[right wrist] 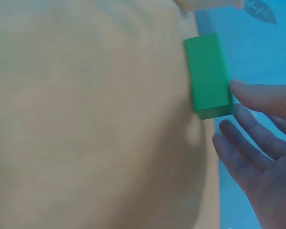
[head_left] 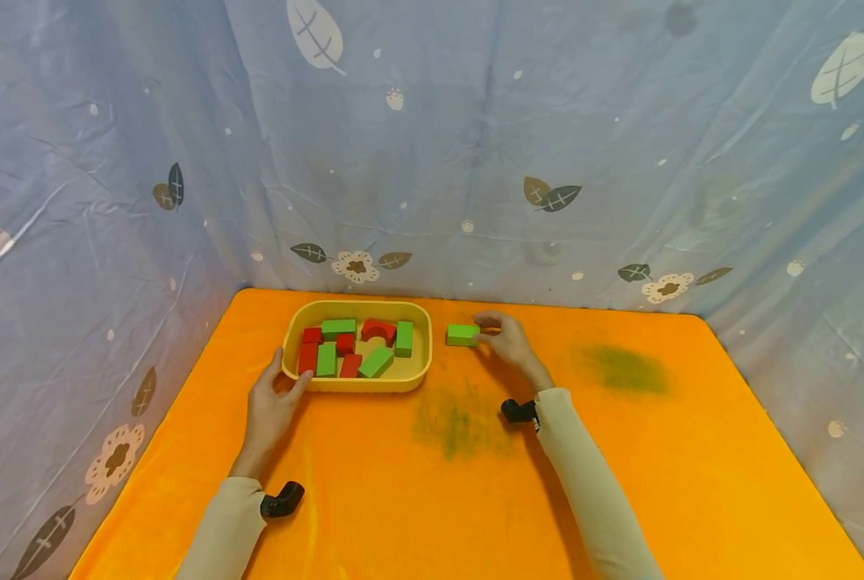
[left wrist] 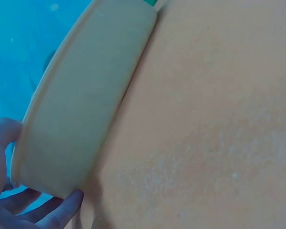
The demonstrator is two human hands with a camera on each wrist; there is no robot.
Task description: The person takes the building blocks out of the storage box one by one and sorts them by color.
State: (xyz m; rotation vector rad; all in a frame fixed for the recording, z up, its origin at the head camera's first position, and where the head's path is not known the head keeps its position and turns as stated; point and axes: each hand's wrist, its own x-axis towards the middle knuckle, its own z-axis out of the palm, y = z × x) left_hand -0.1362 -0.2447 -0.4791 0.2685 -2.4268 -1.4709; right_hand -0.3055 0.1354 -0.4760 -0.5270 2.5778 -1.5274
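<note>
Your loose green block (head_left: 463,335) lies flat on the orange-covered table (head_left: 374,491), just right of the yellow tray (head_left: 359,387) and apart from its rim, with its long side running roughly left to right. Your right hand (head_left: 510,342) is at the block's right end, fingers loosely parted rather than wrapped around it; the thumb tip appears to meet the block's edge, though the right wrist view is too hazy to tell whether any finger bears on it. Judging by its crisp edges and flat faces, expect it to be light, stiff and hard to damage, perhaps a little slick if the faces are painted. Take it across the narrow width, thumb on the near long side and index finger on the far one, close to the middle, so neither end dips; a hold on the right end alone could let it swivel. Your left hand (head_left: 268,411) grips the tray's near left corner. The tray looks thin-walled and slightly springy, so a light hold there should steady it without tipping the red and green blocks (head_left: 326,360) inside.
</note>
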